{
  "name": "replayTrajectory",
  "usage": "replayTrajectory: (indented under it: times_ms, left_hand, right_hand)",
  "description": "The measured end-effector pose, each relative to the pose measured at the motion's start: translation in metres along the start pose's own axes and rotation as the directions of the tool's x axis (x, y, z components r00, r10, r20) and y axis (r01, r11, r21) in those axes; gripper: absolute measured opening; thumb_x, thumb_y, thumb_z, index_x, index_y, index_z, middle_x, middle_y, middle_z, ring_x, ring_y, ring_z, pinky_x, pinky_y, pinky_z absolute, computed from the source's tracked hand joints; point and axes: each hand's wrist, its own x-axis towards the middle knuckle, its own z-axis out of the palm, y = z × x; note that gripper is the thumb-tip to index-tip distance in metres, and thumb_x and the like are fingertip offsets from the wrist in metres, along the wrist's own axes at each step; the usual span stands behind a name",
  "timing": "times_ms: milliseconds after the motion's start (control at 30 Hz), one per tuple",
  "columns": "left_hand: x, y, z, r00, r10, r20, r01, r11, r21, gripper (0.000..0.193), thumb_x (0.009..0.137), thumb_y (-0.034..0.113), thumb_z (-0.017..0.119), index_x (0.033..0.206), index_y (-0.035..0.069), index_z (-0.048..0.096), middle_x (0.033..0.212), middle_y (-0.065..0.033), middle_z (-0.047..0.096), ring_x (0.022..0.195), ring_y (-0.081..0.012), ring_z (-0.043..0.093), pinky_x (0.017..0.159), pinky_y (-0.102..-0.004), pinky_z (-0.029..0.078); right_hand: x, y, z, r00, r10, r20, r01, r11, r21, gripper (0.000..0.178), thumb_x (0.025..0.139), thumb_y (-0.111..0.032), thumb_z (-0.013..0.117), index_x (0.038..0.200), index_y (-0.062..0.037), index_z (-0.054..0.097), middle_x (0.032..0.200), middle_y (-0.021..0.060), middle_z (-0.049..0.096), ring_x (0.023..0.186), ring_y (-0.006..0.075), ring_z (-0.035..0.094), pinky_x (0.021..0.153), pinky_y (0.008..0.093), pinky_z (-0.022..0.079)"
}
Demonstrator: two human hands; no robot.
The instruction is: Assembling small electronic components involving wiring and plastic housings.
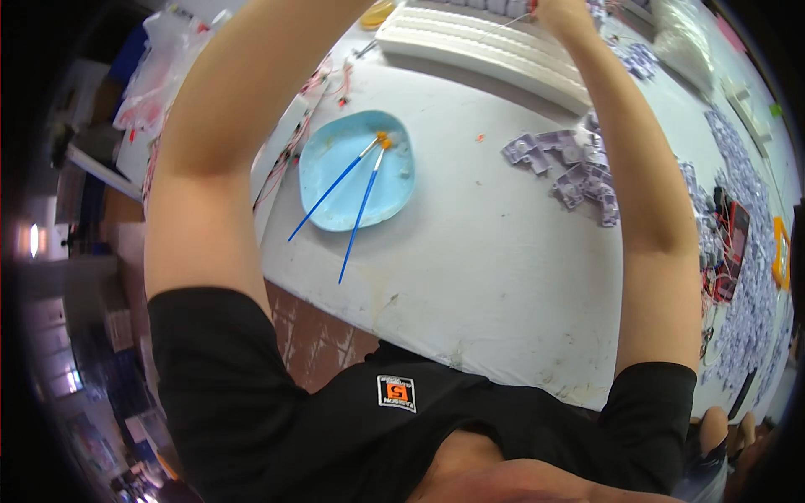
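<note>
My right hand (pixel 560 12) cropped above, its opening and hold not discernible, white ridged rack (pixel 482 49) beside it on the desk (pixel 486 277), my left hand out of view, blue dish (pixel 331 151) nearer me.

A long, white, ridged rack (pixel 482 44) lies slantwise at the far side of the white table (pixel 478 277), its parallel ridges running lengthwise. A row of pale grey-lilac plastic pieces (pixel 496 7) stands along its far edge, partly cut off by the frame. The right hand (pixel 560 13), also cropped, is at the row's right end; its grip is indeterminable. A thin, pale wire (pixel 506 29) extends over the rack near it.
</note>
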Motion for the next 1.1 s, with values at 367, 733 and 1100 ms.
replayTrajectory:
  times_ms: [367, 733, 1100]
  left_hand:
    - [-0.005, -0.008, 0.010, 0.965, -0.261, -0.021, 0.258, 0.961, -0.100, 0.047, 0.075, 0.027, 0.075, 0.113, -0.001, 0.072, 0.078, -0.0131, 0.073, 0.066, -0.0184, 0.068, 0.064, -0.0336, 0.053]
    - [0.006, -0.015, 0.022, 0.940, -0.306, -0.147, 0.289, 0.949, -0.130, 0.051, 0.076, 0.028, 0.079, 0.117, 0.000, 0.070, 0.080, -0.0131, 0.072, 0.071, -0.0176, 0.067, 0.067, -0.0322, 0.052]
    - [-0.034, -0.003, 0.068, 0.982, -0.175, 0.070, 0.179, 0.983, -0.041, 0.051, 0.080, 0.035, 0.079, 0.121, 0.006, 0.069, 0.071, -0.0041, 0.073, 0.069, -0.0080, 0.068, 0.070, -0.0237, 0.050]
  right_hand:
    - [-0.019, 0.047, -0.014, 0.996, -0.083, 0.044, 0.059, 0.917, 0.394, 0.026, 0.077, -0.010, 0.066, 0.101, -0.0081, 0.075, 0.094, 0.0120, 0.075, 0.089, 0.0275, 0.072, 0.082, 0.0341, 0.055]
    - [-0.028, 0.043, -0.039, 0.990, -0.101, 0.100, 0.044, 0.886, 0.462, 0.062, 0.084, -0.001, 0.048, 0.144, -0.0152, 0.054, 0.132, 0.0093, 0.065, 0.100, 0.0200, 0.069, 0.086, 0.0337, 0.055]
    - [0.011, 0.031, -0.038, 0.973, -0.220, -0.072, 0.228, 0.851, 0.474, 0.026, 0.078, -0.007, 0.060, 0.099, -0.0062, 0.077, 0.098, 0.0176, 0.074, 0.096, 0.0299, 0.070, 0.086, 0.0382, 0.054]
